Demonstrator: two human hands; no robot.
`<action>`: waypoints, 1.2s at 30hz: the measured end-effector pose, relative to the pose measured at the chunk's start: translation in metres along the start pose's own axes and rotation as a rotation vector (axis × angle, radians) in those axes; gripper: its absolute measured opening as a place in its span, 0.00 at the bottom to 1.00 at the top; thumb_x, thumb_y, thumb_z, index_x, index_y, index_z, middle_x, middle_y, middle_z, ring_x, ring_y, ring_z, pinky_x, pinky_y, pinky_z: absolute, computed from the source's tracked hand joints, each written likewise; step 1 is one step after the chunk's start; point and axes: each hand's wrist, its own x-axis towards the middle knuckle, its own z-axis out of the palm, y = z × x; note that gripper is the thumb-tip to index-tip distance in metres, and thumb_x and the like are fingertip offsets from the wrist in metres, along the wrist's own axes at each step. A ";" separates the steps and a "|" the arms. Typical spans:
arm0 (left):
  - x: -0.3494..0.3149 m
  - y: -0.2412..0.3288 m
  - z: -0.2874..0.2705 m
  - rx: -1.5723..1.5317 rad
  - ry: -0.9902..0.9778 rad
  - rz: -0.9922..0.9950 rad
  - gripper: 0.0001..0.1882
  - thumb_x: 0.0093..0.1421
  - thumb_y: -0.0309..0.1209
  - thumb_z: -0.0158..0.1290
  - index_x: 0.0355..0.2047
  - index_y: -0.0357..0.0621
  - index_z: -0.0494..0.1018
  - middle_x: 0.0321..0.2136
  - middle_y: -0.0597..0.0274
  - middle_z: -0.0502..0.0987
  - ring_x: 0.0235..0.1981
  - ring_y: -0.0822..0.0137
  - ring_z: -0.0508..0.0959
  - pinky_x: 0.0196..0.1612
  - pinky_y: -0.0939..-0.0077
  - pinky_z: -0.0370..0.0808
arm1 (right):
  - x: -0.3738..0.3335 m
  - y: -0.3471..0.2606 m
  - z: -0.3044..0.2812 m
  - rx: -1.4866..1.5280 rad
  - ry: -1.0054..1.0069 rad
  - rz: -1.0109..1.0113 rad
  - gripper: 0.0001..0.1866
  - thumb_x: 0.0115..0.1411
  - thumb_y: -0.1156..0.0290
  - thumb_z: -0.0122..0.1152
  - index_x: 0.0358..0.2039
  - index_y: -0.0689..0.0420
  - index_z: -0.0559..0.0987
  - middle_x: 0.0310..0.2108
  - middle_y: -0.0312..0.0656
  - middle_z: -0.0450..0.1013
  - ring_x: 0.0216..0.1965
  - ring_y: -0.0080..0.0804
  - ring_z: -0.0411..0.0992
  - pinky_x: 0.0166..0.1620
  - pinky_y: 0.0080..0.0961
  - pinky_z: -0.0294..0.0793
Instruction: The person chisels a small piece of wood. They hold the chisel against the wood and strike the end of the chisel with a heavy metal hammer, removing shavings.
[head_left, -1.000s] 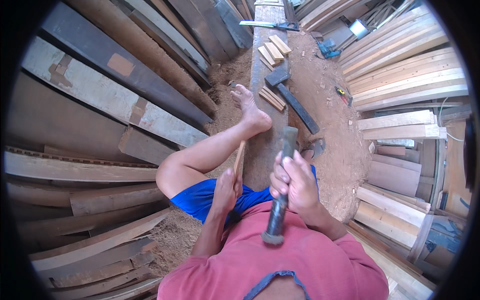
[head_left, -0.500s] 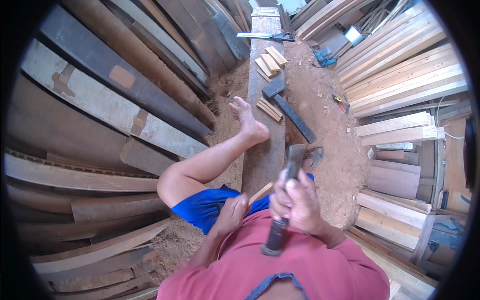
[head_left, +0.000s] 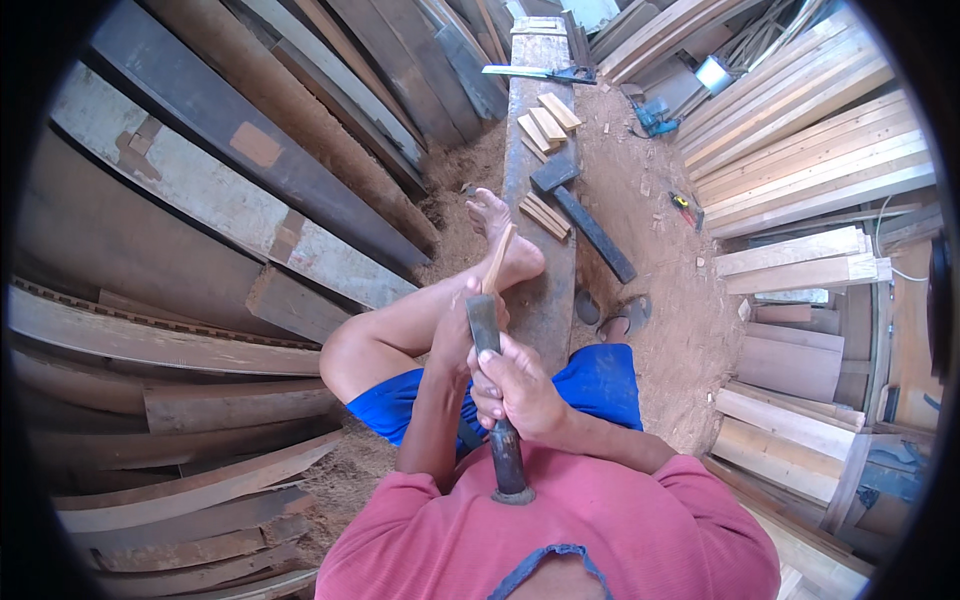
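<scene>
My right hand (head_left: 528,388) is closed round a wide chisel (head_left: 509,458), its dark handle end against my shirt and its flat metal blade pointing away from me. Just beyond, my left hand (head_left: 460,322) grips a thin pale wooden strip (head_left: 499,258) that sticks up past its fingers. The blade partly covers the left hand, so whether its edge touches the strip I cannot tell. On the long wooden bench (head_left: 540,315) lie a dark mallet (head_left: 594,235), several narrow wooden strips (head_left: 545,214) and a few short pale blocks (head_left: 547,124).
A handsaw (head_left: 535,72) lies across the bench's far end. My bare foot (head_left: 515,258) rests on the bench. Right of it, a blue power tool (head_left: 655,118) and a yellow-and-red hand tool (head_left: 684,207) lie on the sawdust floor. Planks (head_left: 810,165) are stacked on both sides.
My right hand has brought the chisel left, beside the left hand. My left hand has moved up and away from me, and the strip now points more upright.
</scene>
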 end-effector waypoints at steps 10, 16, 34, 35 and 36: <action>-0.094 -0.049 0.009 -0.227 0.368 -0.259 0.25 0.71 0.52 0.37 0.24 0.48 0.66 0.10 0.74 0.54 0.10 0.76 0.54 0.14 0.81 0.52 | -0.035 -0.037 -0.023 -0.120 0.156 -0.248 0.10 0.71 0.62 0.43 0.41 0.56 0.65 0.17 0.29 0.56 0.15 0.16 0.58 0.21 0.20 0.67; -0.044 -0.016 0.031 -0.313 0.111 -0.283 0.26 0.71 0.52 0.35 0.29 0.44 0.69 0.10 0.74 0.54 0.11 0.78 0.54 0.14 0.84 0.54 | 0.031 -0.041 -0.047 -0.341 0.227 -0.379 0.09 0.68 0.65 0.51 0.43 0.56 0.70 0.17 0.28 0.61 0.13 0.13 0.58 0.19 0.17 0.64; -0.003 -0.006 0.007 0.253 0.461 -0.003 0.24 0.73 0.47 0.33 0.37 0.42 0.71 0.20 0.64 0.73 0.16 0.76 0.70 0.17 0.82 0.66 | 0.020 -0.015 -0.022 0.025 0.058 -0.052 0.09 0.70 0.65 0.44 0.44 0.56 0.66 0.24 0.31 0.61 0.17 0.18 0.61 0.23 0.24 0.71; -0.002 -0.003 0.002 0.675 0.424 0.194 0.23 0.73 0.46 0.33 0.38 0.42 0.72 0.21 0.64 0.73 0.19 0.75 0.71 0.21 0.80 0.68 | 0.017 -0.009 -0.015 -0.019 0.057 -0.018 0.09 0.69 0.65 0.45 0.43 0.56 0.67 0.23 0.31 0.61 0.17 0.19 0.61 0.23 0.24 0.71; -0.001 0.001 -0.001 1.094 0.370 0.396 0.22 0.73 0.45 0.33 0.38 0.42 0.72 0.23 0.64 0.74 0.21 0.74 0.71 0.24 0.78 0.69 | 0.015 -0.006 -0.008 -0.025 0.061 -0.025 0.09 0.69 0.63 0.45 0.42 0.56 0.66 0.22 0.30 0.59 0.16 0.18 0.60 0.23 0.23 0.70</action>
